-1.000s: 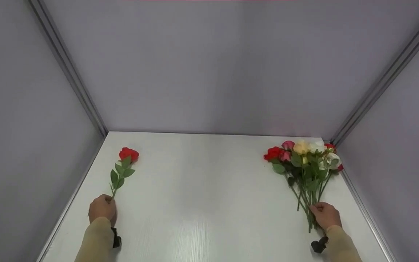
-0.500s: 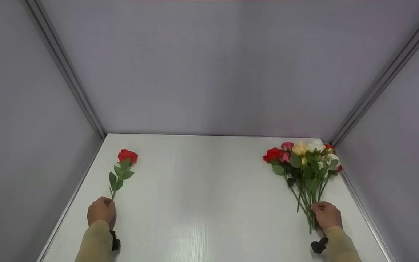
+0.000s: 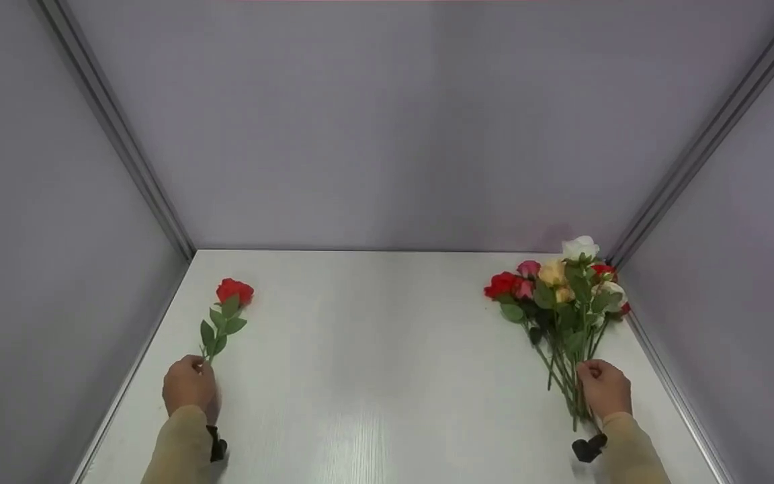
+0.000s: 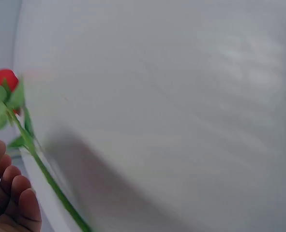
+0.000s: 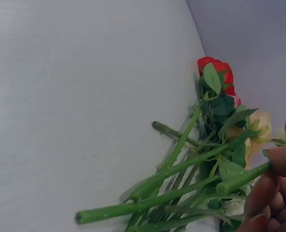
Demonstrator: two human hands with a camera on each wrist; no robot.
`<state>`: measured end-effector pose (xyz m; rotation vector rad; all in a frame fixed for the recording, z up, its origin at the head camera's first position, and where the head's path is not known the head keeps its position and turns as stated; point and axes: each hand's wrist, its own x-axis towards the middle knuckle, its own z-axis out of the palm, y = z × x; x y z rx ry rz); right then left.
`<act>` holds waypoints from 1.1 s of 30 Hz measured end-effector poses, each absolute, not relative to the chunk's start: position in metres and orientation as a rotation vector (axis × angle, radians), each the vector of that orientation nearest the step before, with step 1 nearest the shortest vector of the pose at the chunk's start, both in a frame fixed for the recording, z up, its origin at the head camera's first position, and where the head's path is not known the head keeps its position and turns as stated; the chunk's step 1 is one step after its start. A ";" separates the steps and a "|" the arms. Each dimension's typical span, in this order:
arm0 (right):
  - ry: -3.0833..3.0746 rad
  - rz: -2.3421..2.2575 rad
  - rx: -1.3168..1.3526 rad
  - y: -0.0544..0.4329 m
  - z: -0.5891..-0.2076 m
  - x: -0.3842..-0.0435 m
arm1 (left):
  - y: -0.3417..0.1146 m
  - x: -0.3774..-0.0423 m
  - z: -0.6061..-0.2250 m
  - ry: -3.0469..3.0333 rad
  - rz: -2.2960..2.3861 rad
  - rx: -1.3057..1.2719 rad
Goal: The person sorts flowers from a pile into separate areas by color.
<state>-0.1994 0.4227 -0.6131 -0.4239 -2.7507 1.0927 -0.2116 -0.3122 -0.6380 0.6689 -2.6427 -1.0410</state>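
White rose's stem (image 5: 244, 178) sits pinched in right fingers (image 5: 261, 195), red rose (image 3: 234, 292) beside loose left fingers (image 4: 30, 208).

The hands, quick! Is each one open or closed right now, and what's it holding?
Left hand: open, loosely curled beside the red rose, not gripping it.
Right hand: closed, pinching a green stem.

The lone rose (image 3: 235, 292) is coloured red, its leaves (image 3: 234, 325) green; the bunch (image 3: 566, 314) is mixed red, pink, yellow, white and green.
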 end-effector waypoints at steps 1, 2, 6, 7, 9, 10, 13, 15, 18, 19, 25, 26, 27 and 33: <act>-2.733 1.109 -0.425 0.420 -0.611 -0.200 | -0.307 -0.214 -0.635 -2.630 -1.039 0.656; -2.713 1.127 -0.426 0.416 -0.609 -0.201 | -0.300 -0.216 -0.631 -2.620 -1.040 0.634; -2.654 1.235 -0.401 0.397 -0.603 -0.204 | -0.272 -0.227 -0.616 -2.601 -1.068 0.525; -2.642 1.284 -0.398 0.391 -0.602 -0.204 | -0.264 -0.229 -0.614 -2.597 -1.074 0.487; -2.620 1.376 -0.393 0.379 -0.600 -0.204 | -0.247 -0.232 -0.610 -2.587 -1.104 0.411; -2.606 1.439 -0.393 0.372 -0.599 -0.204 | -0.238 -0.233 -0.608 -2.585 -1.118 0.373; -2.543 1.622 -0.399 0.353 -0.598 -0.202 | -0.208 -0.233 -0.606 -2.572 -1.190 0.267; -2.506 1.710 -0.379 0.340 -0.598 -0.201 | -0.186 -0.230 -0.606 -2.568 -1.258 0.201; -2.447 1.840 -0.341 0.319 -0.598 -0.200 | -0.155 -0.225 -0.608 -2.563 -1.406 0.106; -2.428 1.874 -0.324 0.313 -0.599 -0.199 | -0.145 -0.223 -0.609 -2.565 -1.460 0.080; -2.381 2.057 -0.261 0.276 -0.596 -0.195 | -0.085 -0.211 -0.615 -2.568 -1.820 -0.048; -2.392 2.071 -0.253 0.270 -0.593 -0.193 | -0.076 -0.209 -0.615 -2.566 -1.861 -0.075; -2.406 2.082 -0.242 0.263 -0.590 -0.191 | -0.067 -0.208 -0.615 -2.566 -1.883 -0.108; -2.496 2.126 -0.145 0.228 -0.577 -0.181 | -0.018 -0.204 -0.613 -2.576 -2.031 -0.219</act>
